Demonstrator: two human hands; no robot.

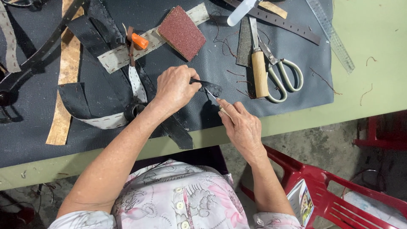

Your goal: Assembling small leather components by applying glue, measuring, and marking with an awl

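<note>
My left hand pinches a narrow black leather strap and holds it down on the dark leather sheet. My right hand grips a thin metal tool, a blade or awl, whose tip touches the strap's end just right of my left fingers. The tool's handle is hidden inside the fist. The strap runs back under my left forearm toward the table's near edge.
A reddish sanding block, an orange-tipped piece, a wooden-handled knife, scissors, a clear ruler and a white bottle lie beyond the hands. Leather strips and straps crowd the left. A red plastic chair stands at right.
</note>
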